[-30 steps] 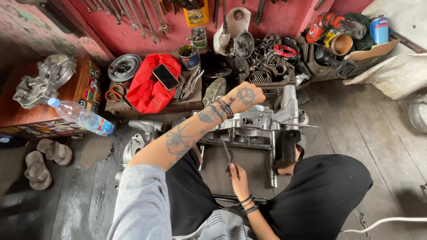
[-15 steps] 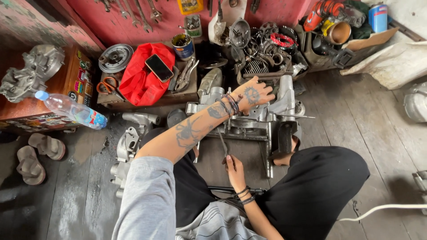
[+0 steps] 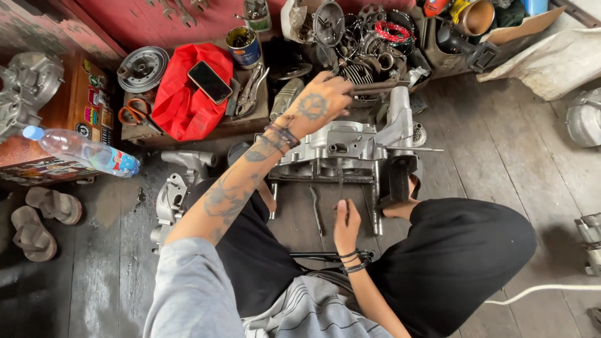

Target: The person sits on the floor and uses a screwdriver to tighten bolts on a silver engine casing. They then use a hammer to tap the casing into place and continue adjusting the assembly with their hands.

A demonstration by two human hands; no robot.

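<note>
Grey cast metal fills the middle of the floor: an engine casing (image 3: 350, 150) sits on the dark wooden boards (image 3: 513, 156) between the seated person's knees, its flat face up and a thin rod sticking out to one side. The left hand (image 3: 319, 103), tattooed on the back, reaches out over the far edge of the casing with the fingers curled down around a dark bar-like tool (image 3: 375, 89) that lies across the top of the casing; the grip looks closed, though from here I cannot quite tell how firmly the fingers wrap it. The right hand (image 3: 346, 222) is low and close to the body, just in front of the casing, fingers drawn together around the end of a slim dark tool (image 3: 341, 191) that stands upright toward the casing's near edge. A second thin metal bar (image 3: 316, 209) lies loose on the boards just beside that hand.

Behind the casing is a low wooden tray (image 3: 244, 122) holding a red cloth (image 3: 181, 97) with a black phone (image 3: 210, 82) lying on it, orange-handled scissors (image 3: 134, 114), pliers (image 3: 250, 91) and an open tin (image 3: 241, 44). Farther right is a heap of springs, rings and engine parts (image 3: 369, 44) (quite a tangle). A plastic bottle (image 3: 84, 150) lies at the left, with a pair of sandals (image 3: 41, 219) below it and another bare casing half (image 3: 175, 188) near the person's left knee.
</note>
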